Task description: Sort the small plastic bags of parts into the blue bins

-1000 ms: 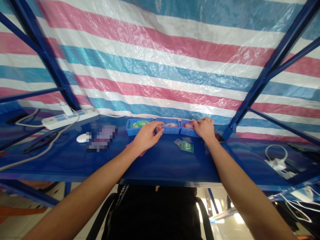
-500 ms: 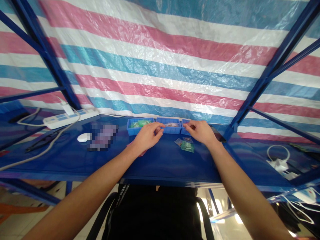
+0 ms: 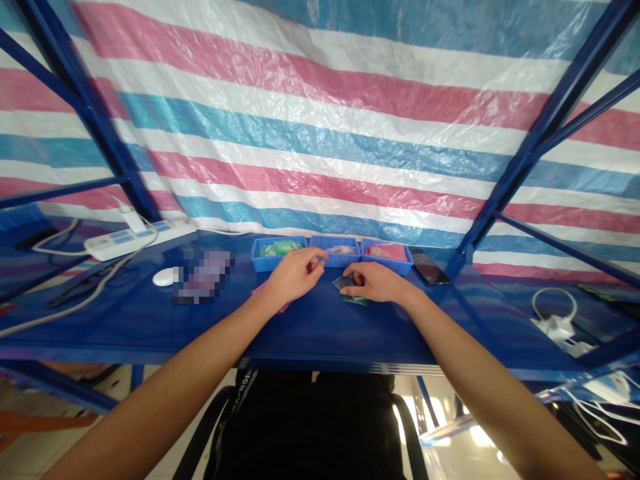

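My right hand (image 3: 376, 281) is low over the desk, its thumb and fingers curled round a small clear packet (image 3: 341, 283). A green packet (image 3: 356, 301) lies partly under that hand. My left hand (image 3: 299, 272) hovers in front of the bins with loosely bent fingers, thumb and index apart, and nothing visible in it. Beneath the left wrist, a pink packet (image 3: 285, 308) is mostly hidden. Behind the hands stand three blue bins in a row: a left bin (image 3: 265, 265) with green packets, a middle bin (image 3: 345, 260) with clear packets, and a right bin (image 3: 395, 267) with pink packets.
A dark phone (image 3: 431, 267) lies right of the bins. Further left are a blurred-out purple object (image 3: 205, 277), a white oval object (image 3: 164, 277) and a power strip (image 3: 140, 240) with cables. A white charger (image 3: 557, 328) sits at far right. Striped sheeting hangs behind the desk (image 3: 320, 340).
My right hand has come from the right bin down onto the loose packets, which have shifted left with it. The right bin's pink contents now show. My left hand has hardly moved.
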{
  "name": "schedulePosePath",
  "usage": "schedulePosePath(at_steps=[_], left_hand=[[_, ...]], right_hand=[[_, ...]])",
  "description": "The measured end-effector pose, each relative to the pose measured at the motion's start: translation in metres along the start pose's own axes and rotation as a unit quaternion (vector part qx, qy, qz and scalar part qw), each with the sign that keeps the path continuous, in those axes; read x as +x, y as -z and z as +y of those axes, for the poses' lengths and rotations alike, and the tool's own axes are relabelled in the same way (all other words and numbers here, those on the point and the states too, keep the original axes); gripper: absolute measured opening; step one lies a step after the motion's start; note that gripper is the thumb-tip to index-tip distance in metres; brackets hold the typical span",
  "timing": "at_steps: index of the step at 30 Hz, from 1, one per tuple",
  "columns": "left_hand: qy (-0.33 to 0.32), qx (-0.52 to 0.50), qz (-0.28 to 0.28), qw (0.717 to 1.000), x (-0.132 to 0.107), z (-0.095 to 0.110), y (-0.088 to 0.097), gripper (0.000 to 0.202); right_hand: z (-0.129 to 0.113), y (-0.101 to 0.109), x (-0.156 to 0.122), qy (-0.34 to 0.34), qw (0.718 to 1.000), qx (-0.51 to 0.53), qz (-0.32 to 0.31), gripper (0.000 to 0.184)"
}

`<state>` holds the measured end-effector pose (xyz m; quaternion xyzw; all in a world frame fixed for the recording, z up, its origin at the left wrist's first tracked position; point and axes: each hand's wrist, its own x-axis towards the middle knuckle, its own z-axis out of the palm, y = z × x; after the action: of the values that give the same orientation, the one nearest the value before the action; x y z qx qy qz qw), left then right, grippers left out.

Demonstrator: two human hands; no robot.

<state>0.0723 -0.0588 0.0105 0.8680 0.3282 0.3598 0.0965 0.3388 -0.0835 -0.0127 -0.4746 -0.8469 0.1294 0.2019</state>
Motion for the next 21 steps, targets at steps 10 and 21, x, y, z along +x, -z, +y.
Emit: schedulePosePath(at_steps=[10, 21], left_hand=[[-0.007, 0.032, -0.103, 0.994, -0.005, -0.015, -0.014, 0.044], [0.01, 0.05, -0.146, 0.988, -0.002, -0.006, -0.007, 0.037]], right_hand=[[-0.006, -0.015, 0.011, 0.082, 0.995, 0.047, 0.04, 0.04], [0.001, -0.017, 0.014, 0.143, 0.986, 0.019, 0.088, 0.02]])
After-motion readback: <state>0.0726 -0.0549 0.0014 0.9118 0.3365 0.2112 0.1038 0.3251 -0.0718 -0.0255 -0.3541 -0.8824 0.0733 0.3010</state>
